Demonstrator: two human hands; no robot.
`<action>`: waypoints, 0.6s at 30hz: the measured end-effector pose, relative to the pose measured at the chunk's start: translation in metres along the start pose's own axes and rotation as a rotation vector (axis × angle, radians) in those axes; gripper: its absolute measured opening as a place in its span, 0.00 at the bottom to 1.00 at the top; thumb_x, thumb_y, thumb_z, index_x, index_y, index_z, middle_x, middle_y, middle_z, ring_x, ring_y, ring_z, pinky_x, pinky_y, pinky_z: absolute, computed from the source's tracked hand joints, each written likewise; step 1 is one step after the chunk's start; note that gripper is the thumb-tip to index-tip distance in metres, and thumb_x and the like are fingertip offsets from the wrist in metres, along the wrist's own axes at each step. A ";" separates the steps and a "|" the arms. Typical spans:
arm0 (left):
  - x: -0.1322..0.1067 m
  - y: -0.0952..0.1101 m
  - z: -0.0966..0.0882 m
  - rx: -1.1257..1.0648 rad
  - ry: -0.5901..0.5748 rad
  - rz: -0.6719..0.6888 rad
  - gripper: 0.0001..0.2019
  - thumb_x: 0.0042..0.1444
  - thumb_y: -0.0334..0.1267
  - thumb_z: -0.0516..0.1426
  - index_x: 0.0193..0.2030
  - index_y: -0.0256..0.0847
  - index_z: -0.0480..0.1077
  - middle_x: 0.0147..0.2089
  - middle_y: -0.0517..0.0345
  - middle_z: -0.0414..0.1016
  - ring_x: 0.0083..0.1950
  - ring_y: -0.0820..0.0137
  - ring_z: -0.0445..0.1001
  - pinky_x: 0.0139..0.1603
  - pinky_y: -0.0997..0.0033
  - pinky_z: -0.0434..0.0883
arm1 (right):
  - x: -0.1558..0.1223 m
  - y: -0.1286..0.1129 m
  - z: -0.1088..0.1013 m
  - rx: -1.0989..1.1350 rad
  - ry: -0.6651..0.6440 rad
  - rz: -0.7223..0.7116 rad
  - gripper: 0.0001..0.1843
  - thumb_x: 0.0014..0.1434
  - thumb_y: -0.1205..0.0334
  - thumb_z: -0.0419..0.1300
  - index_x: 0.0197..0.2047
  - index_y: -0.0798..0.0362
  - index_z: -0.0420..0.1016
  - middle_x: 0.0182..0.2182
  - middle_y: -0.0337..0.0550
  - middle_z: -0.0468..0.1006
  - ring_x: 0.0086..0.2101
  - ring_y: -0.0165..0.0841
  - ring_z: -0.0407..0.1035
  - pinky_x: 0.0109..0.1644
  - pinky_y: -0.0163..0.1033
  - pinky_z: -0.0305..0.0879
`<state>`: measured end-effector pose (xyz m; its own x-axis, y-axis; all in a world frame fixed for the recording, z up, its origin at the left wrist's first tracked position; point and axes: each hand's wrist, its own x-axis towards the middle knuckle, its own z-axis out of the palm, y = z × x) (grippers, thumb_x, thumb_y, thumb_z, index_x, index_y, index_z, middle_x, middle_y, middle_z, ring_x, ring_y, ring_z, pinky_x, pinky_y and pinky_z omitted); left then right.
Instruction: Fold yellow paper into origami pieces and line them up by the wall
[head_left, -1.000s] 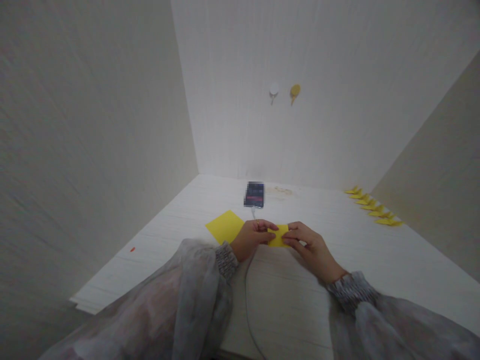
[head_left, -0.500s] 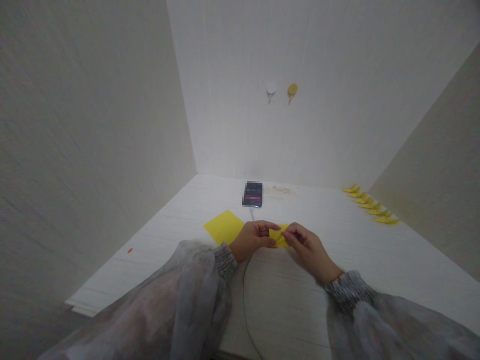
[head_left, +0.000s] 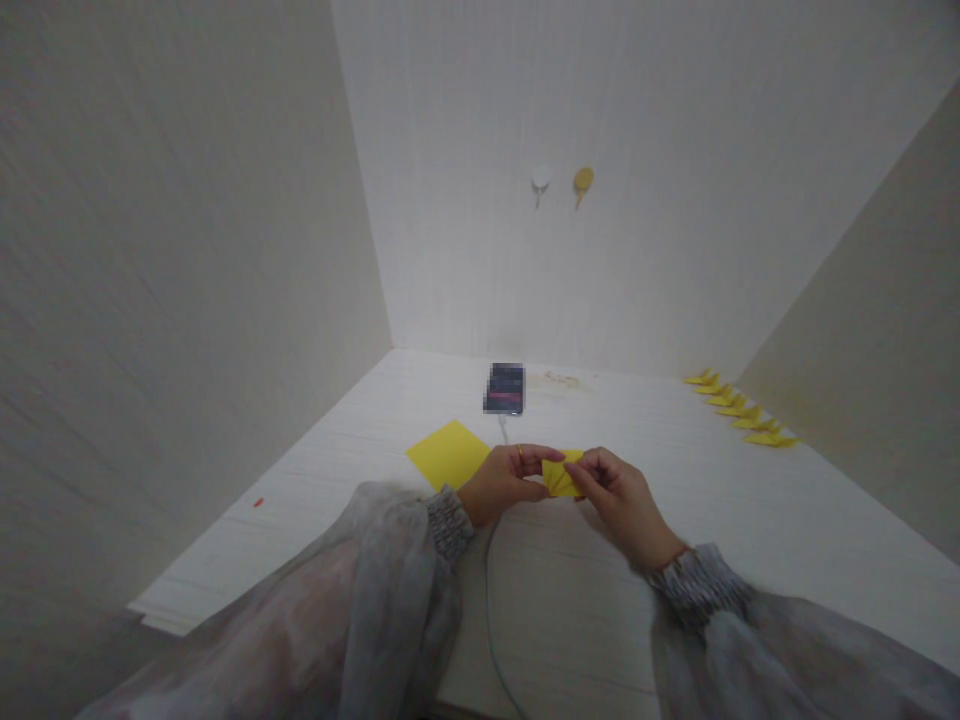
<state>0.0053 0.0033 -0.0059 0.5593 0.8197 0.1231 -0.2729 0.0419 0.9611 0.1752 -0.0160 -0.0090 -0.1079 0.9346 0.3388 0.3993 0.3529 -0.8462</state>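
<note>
The right hand (head_left: 626, 500) grips a small folded yellow paper (head_left: 562, 480), its thumb pressed on the face and its fingers bent behind. The left hand (head_left: 502, 485) pinches the same paper at its left end, index finger along the top edge and thumb at the lower corner, with a ring (head_left: 520, 451) on one finger. The paper is between both hands, over the middle of the surface (head_left: 585, 620); whether it touches down is hard to tell. Creases fan across it. Just beyond the left wrist, partly covered, a flat yellow sheet (head_left: 448, 452) lies cornerwise. A cable (head_left: 489, 590) runs from the front edge, under the left hand, to a dark phone (head_left: 505, 388) near the far edge, its screen blurred out. Brownish marks (head_left: 561, 380) lie right of it. Folded yellow pieces (head_left: 742, 412) line up by the far right corner, and a red scrap (head_left: 258, 502) sits near the left edge
</note>
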 end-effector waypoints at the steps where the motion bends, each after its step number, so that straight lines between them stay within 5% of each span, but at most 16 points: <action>1: 0.000 0.000 0.000 -0.002 -0.003 -0.004 0.21 0.34 0.28 0.62 0.41 0.38 0.69 0.39 0.54 0.72 0.42 0.69 0.70 0.42 0.69 0.65 | 0.000 -0.001 0.000 -0.023 0.007 -0.006 0.13 0.52 0.52 0.53 0.26 0.53 0.63 0.18 0.37 0.67 0.20 0.28 0.62 0.22 0.32 0.59; 18: 0.002 -0.003 0.003 -0.057 0.018 -0.011 0.20 0.34 0.31 0.63 0.39 0.36 0.68 0.37 0.55 0.74 0.39 0.70 0.71 0.44 0.66 0.66 | -0.001 -0.009 0.003 0.054 0.012 0.059 0.13 0.51 0.52 0.53 0.25 0.53 0.61 0.17 0.35 0.66 0.19 0.27 0.62 0.21 0.31 0.58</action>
<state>0.0094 0.0029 -0.0074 0.5489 0.8289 0.1076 -0.3113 0.0832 0.9467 0.1694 -0.0197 -0.0027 -0.0749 0.9534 0.2922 0.3547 0.2993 -0.8858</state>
